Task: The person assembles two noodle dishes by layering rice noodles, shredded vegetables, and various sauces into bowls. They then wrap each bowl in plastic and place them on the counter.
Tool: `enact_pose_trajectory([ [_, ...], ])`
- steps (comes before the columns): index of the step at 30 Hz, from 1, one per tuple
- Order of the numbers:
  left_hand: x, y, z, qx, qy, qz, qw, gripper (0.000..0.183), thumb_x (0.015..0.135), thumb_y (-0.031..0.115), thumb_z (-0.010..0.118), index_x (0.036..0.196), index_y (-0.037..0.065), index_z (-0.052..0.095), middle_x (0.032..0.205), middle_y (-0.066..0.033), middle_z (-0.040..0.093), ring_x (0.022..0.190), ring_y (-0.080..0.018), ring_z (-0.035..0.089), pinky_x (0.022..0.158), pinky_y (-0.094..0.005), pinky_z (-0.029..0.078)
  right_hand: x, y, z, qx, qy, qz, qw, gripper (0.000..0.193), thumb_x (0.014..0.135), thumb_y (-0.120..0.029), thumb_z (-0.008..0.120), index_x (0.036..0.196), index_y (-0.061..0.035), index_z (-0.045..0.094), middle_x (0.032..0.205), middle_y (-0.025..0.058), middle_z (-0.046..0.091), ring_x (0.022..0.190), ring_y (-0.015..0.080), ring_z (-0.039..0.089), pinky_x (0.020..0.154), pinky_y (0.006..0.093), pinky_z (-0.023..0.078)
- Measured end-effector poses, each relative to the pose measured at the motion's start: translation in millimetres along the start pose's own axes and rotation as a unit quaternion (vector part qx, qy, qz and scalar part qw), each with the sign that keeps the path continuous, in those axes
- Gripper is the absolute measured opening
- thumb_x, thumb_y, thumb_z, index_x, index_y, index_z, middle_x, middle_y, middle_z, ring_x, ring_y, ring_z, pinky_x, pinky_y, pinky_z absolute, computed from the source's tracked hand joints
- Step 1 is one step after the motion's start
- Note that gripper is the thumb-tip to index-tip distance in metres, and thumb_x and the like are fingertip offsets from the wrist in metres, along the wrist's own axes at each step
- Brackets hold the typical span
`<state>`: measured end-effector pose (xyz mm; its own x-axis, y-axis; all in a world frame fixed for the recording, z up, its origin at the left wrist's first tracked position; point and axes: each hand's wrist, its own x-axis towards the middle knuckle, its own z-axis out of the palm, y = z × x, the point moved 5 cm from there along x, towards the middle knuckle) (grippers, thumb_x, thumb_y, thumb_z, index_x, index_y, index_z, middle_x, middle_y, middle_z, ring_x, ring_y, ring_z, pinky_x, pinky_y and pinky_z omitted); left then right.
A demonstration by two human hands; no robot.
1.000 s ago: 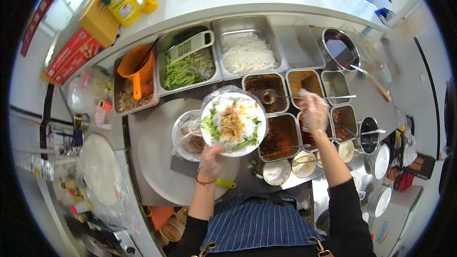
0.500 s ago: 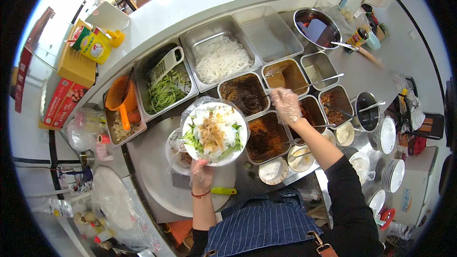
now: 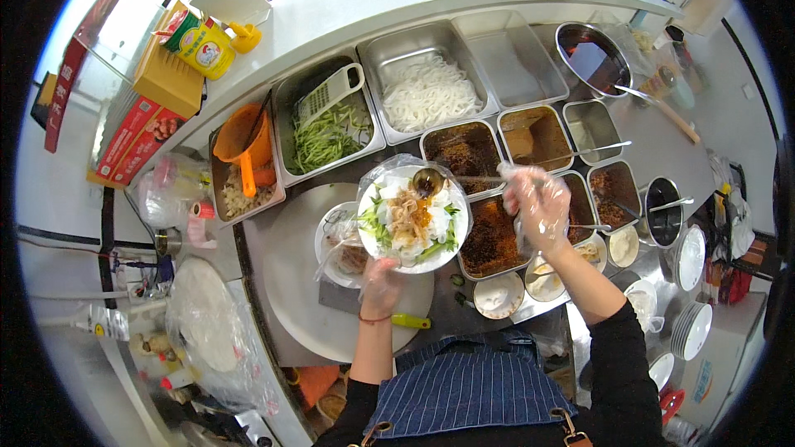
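My left hand (image 3: 380,288), in a clear plastic glove, holds up a white bowl (image 3: 416,267) from below its near rim. The bowl is lined with a clear bag and holds white noodles (image 3: 449,198), green cucumber shreds (image 3: 378,217), tan shreds and an orange-brown topping. In my right hand (image 3: 537,203), also gloved, is the long handle of a ladle (image 3: 427,182). Its round head is over the bowl's far side, with something dark in it. The handle crosses the near part of a tub of dark brown sauce (image 3: 460,151). My right fingers are closed around its end.
Beneath the bowl lie a round white board (image 3: 290,281), a second bowl (image 3: 325,240) and a knife with a green handle (image 3: 411,321). Noodle (image 3: 489,74) and cucumber (image 3: 368,87) trays stand beyond. Several sauce tubs, a dark pot (image 3: 662,236) and stacked plates (image 3: 687,331) are at right.
The ladle has come out of the dark sauce tub and is over the held bowl. An orange-brown topping now shows on the noodles. The whole view has shifted.
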<state>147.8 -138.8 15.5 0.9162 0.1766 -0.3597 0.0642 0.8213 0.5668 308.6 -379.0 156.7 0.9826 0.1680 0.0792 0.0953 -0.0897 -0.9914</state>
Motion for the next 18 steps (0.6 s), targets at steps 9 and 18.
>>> enact_pose_trajectory([
  [9, -11.6, 20.6, 35.0, 0.028, 0.002, 0.017, 0.999, 0.069, 0.075, 0.003, 0.050, 0.142, -0.002, 0.035, 0.138, -0.0165, 0.049, 0.126, -0.0323, 0.050, 0.107, -0.0450, 0.041, 70.2, 97.8, -16.1, -0.064, -0.024, 0.141, 0.988, 0.035, 0.097, -0.030, 0.052, 0.082, -0.0031, 0.067, 0.069, 0.0070, 0.064, 0.059, 0.0157, 0.060, 0.060, 0.0340, 0.050],
  [18, 0.4, 15.1, 66.0, 0.023, -0.007, -0.007, 1.000, 0.068, 0.075, 0.006, 0.052, 0.140, -0.002, 0.037, 0.137, -0.0161, 0.049, 0.126, -0.0322, 0.050, 0.106, -0.0443, 0.042, 95.3, 51.0, -156.0, -0.556, 0.154, 0.013, 0.817, 0.054, 0.090, -0.049, 0.057, 0.094, 0.0044, 0.067, 0.096, 0.0235, 0.067, 0.092, 0.0369, 0.064, 0.079, 0.0441, 0.051],
])
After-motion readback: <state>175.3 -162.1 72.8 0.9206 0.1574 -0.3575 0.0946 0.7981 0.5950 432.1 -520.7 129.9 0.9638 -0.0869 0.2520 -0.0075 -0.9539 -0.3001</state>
